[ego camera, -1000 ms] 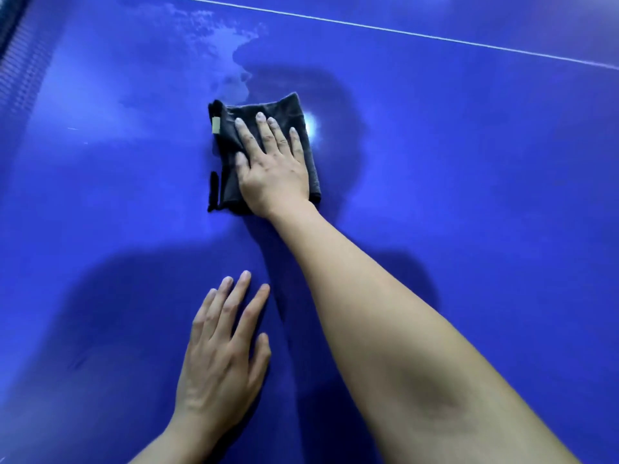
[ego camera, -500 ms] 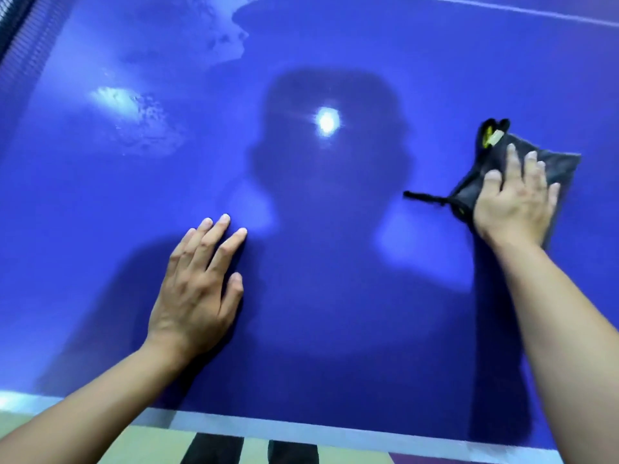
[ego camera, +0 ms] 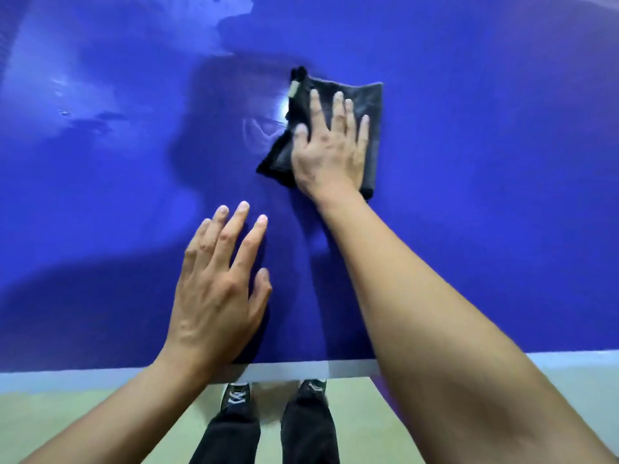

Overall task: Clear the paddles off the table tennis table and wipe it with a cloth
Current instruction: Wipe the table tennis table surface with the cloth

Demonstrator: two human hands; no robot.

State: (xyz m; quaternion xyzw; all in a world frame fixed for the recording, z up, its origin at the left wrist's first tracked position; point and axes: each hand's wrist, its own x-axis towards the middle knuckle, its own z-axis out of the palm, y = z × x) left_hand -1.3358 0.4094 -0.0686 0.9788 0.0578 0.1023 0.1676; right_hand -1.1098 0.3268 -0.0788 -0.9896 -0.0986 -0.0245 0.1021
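Observation:
A dark grey folded cloth [ego camera: 363, 105] lies flat on the blue table tennis table [ego camera: 485, 195], a little right of the middle. My right hand [ego camera: 330, 152] presses down on the cloth with fingers spread. My left hand [ego camera: 221, 283] rests flat on the bare table surface nearer the front edge, holding nothing. No paddles are in view.
The table's pale front edge [ego camera: 301, 370] runs across the lower part of the view. Below it are the green floor [ego camera: 67, 420] and my dark trousers and sneakers [ego camera: 236, 396]. Wet streaks and glare patches [ego camera: 231, 15] mark the far left of the table.
My right hand has slid the cloth from the right back toward the middle of the table. The view has tilted down, so the table's front edge and my feet show more.

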